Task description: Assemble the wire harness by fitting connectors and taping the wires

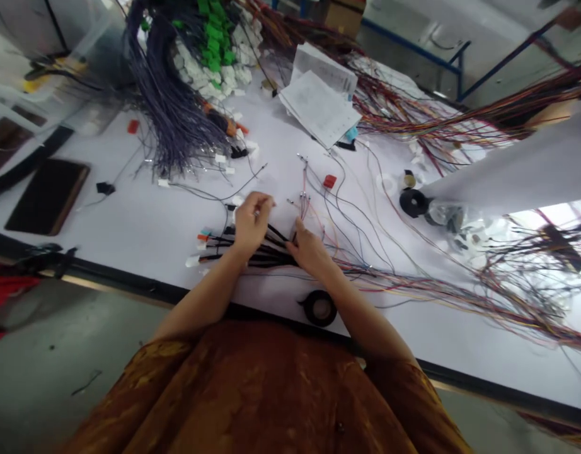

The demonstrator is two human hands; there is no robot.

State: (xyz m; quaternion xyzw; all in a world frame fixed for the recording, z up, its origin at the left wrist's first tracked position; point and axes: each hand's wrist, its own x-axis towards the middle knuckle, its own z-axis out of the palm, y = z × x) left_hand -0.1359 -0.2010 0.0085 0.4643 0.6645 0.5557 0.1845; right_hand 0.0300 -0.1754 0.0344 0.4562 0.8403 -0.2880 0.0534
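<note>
My left hand [251, 221] hovers over a bundle of black-sleeved wires [253, 251] on the white table [143, 221], its fingertips pinched on a thin wire end. My right hand [308, 248] presses down on the same bundle where it meets loose coloured wires [413, 287] running off to the right. White and orange connectors [201, 247] sit at the bundle's left end. A roll of black tape [320, 308] lies just in front of my right wrist.
A thick hank of purple wires [172, 107] and green and white connectors [213, 44] fill the far side. Papers [319, 104] lie at the back centre. A second black tape roll [414, 203], a red connector [329, 181] and a dark pad [47, 195] also rest here.
</note>
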